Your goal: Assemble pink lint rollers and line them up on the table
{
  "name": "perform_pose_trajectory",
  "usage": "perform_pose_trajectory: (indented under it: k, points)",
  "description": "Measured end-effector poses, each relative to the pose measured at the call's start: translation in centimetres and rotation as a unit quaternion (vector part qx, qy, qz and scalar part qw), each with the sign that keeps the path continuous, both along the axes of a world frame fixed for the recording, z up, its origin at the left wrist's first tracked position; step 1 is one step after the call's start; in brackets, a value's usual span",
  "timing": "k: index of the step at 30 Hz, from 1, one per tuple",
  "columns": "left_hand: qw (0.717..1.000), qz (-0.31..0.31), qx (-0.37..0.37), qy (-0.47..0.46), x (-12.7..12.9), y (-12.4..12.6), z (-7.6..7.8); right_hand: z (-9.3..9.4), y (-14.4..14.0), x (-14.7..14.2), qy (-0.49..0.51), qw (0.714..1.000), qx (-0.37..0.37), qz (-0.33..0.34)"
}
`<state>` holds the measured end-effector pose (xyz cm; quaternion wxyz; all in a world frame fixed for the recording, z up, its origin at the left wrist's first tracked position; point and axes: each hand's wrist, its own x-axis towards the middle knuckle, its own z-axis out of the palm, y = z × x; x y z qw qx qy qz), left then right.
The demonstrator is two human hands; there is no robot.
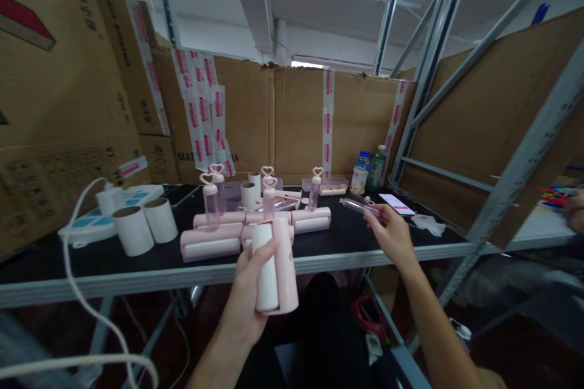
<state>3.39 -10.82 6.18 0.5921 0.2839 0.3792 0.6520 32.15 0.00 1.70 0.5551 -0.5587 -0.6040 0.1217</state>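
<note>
While the left hand wraps its fingers around the pink roller case, long axis upright, the right hand pinches a clear handle at two o'clock, pointing toward ten o'clock.

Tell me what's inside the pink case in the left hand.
A white roll sits inside the pink case, gripped by the left hand. The fingers cover its lower side; its core is hidden.

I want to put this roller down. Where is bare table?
Bare black table lies between the pink roller cases and the right hand, and along the front edge before the white paper cores. The middle is crowded with cases and heart-topped handles. The left hand holds a roller.
</note>
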Motion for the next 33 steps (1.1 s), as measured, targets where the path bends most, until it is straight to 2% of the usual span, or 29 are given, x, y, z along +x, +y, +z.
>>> perform_pose_trajectory:
  k: [3,7,12,25,33]
  points:
    - [0.999,-0.002,0.020,0.046,0.2,-0.2,0.0,1.9,-4.3,0.2,0.018,0.997,0.021,0.075]
    - [0.996,-0.009,0.057,0.068,0.7,-0.7,0.1,3.9,-9.3,-1.2,0.039,0.977,-0.002,0.209]
    - [0.996,0.004,0.048,0.069,1.3,-1.5,0.3,4.3,-11.8,-3.2,0.053,0.955,-0.036,0.289]
    - [0.993,-0.035,0.069,0.093,1.5,-2.3,0.9,4.5,-12.3,-4.2,0.048,0.954,-0.003,0.296]
    - [0.991,-0.021,0.088,0.099,1.5,-2.9,1.4,4.3,-12.9,-4.2,0.003,0.957,0.006,0.289]
